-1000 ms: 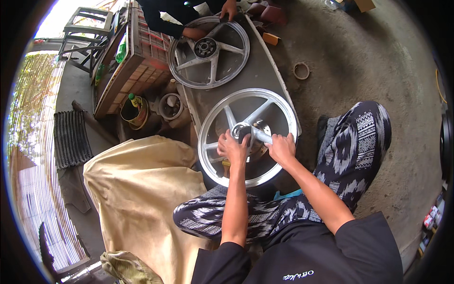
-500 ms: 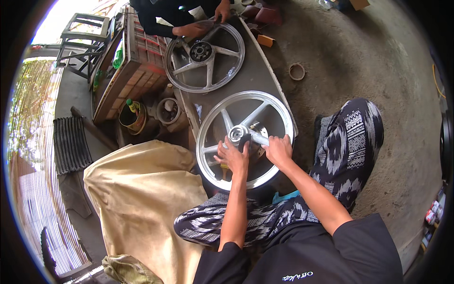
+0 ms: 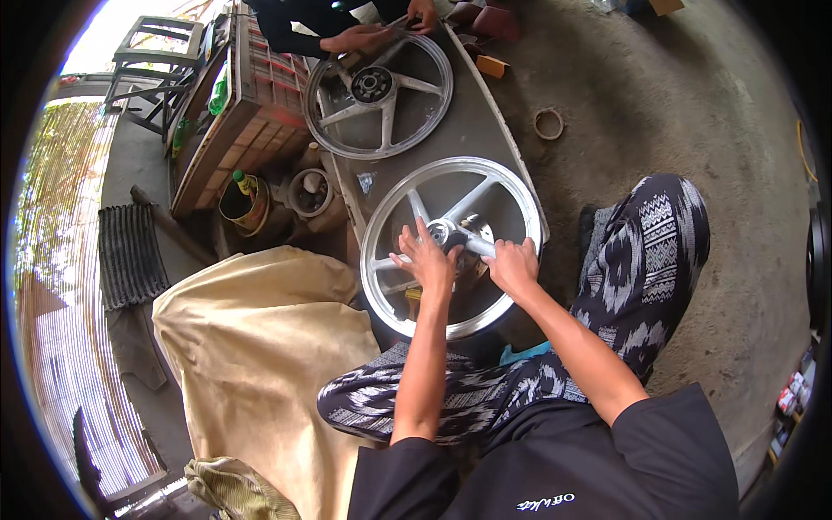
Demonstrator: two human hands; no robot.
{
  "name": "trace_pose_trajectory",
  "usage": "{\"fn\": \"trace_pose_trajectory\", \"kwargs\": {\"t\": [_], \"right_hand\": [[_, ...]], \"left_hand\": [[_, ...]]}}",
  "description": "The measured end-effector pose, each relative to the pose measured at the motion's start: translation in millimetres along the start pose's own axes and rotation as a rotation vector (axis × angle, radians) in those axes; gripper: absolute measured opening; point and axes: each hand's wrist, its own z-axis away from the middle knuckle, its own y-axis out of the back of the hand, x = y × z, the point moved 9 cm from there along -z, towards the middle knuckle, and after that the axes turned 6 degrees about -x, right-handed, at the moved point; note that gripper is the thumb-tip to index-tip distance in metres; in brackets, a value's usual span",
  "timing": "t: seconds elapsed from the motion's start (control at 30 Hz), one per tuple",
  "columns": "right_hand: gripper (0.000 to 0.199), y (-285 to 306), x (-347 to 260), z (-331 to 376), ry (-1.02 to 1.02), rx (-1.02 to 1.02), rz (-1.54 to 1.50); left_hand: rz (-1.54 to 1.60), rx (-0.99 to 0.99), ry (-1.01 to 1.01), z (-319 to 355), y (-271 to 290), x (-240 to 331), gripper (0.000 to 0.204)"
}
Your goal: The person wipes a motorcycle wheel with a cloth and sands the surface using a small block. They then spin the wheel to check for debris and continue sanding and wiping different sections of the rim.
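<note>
A silver spoked wheel (image 3: 381, 251) lies flat on a grey board (image 3: 472, 121) in front of me. My left hand (image 3: 426, 258) rests with spread fingers on a spoke beside the hub (image 3: 444, 230). My right hand (image 3: 513, 267) is closed around a metal tool handle (image 3: 477, 246) that reaches into the hub. A second silver wheel (image 3: 379, 87) lies farther along the board, where another person's hands (image 3: 355, 39) work on it.
A tan cloth (image 3: 251, 364) covers something at my left. A wooden crate (image 3: 251, 95), a yellow can with a bottle (image 3: 243, 204) and a round metal part (image 3: 309, 191) stand left of the board. A small ring (image 3: 549, 123) lies on the concrete floor at right.
My left hand has slid from the hub down onto a spoke, fingers now spread. My right hand stays on the tool handle. The view has shifted slightly.
</note>
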Motion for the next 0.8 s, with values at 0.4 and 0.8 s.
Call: {"fn": "trace_pose_trajectory", "kwargs": {"t": [0.4, 0.8], "right_hand": [[0.033, -4, 7, -2, -0.009, -0.066, -0.013], [0.034, 1, 10, -1, -0.034, -0.036, -0.004]], "left_hand": [[-0.031, 0.093, -0.038, 12, -23, 2, 0.083], [0.041, 0.125, 0.066, 7, -19, 10, 0.092]]}}
